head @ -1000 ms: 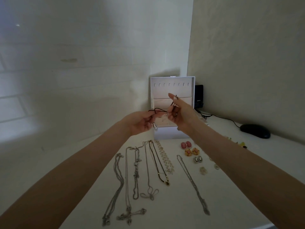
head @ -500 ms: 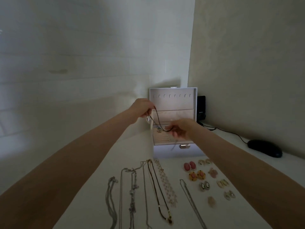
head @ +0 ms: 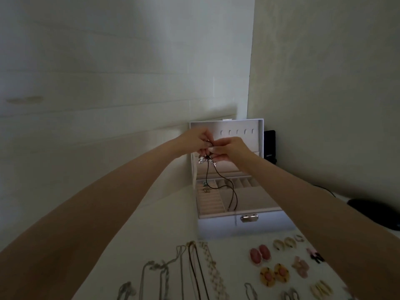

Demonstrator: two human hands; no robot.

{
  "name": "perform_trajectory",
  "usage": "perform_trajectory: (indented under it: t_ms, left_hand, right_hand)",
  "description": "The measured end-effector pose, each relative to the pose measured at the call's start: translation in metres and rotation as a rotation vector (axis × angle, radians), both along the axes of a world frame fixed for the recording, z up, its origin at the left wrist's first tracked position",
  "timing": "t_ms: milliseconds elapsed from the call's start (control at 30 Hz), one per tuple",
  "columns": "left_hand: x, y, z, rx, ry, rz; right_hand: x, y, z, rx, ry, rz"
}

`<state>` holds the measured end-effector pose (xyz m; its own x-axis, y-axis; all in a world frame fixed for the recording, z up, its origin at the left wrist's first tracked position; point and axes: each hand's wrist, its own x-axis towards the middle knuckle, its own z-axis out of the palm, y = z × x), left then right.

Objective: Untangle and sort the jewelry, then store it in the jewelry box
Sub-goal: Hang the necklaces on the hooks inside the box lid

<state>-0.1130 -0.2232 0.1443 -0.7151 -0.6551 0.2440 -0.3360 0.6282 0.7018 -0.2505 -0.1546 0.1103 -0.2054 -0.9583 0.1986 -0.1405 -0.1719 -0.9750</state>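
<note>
A white jewelry box (head: 246, 226) stands open at the back of the table, its lid upright with a row of small hooks. My left hand (head: 195, 140) and my right hand (head: 229, 148) meet in front of the lid's left side, both pinching the top of a black cord necklace (head: 234, 191). A silver bow pendant (head: 204, 160) hangs just under my fingers. The cord droops in a loop into the box's compartments. Several chain necklaces (head: 194, 269) lie in a row on the table in front of the box.
Pairs of earrings lie to the right of the necklaces: pink ovals (head: 259, 254), yellow flowers (head: 274, 274) and several pale ones. A black mouse (head: 372, 210) sits at the right with its cable, and a small black device (head: 270, 146) stands behind the box.
My right hand rose from the box's tray to meet my left hand at the lid. The cord now hangs from both hands, and my view moved closer to the box.
</note>
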Motion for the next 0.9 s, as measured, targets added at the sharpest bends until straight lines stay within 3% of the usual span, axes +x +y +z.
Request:
perform_trajectory:
  t_ms: [100, 267, 567, 667, 800, 900]
  left_hand:
    - [-0.001, -0.015, -0.002, 0.101, 0.041, -0.014]
    - [0.001, -0.032, -0.013, 0.235, 0.270, 0.017]
    - [-0.006, -0.040, -0.021, 0.001, 0.222, 0.138]
    - [-0.007, -0.043, -0.020, 0.003, 0.235, 0.185]
    - [-0.012, -0.049, -0.024, -0.231, 0.234, 0.419]
    - [-0.014, -0.053, -0.029, -0.301, 0.183, 0.514]
  right_hand:
    - [-0.009, -0.014, -0.002, 0.006, 0.001, -0.010]
    - [-0.017, -0.031, -0.007, -0.028, -0.105, -0.014]
    - [-0.008, -0.047, -0.013, -0.040, -0.221, 0.135]
    - [-0.005, -0.052, -0.012, -0.031, -0.222, 0.094]
    - [-0.004, -0.060, -0.012, -0.064, -0.262, -0.008]
    - [-0.002, -0.067, -0.012, -0.085, -0.099, -0.119]
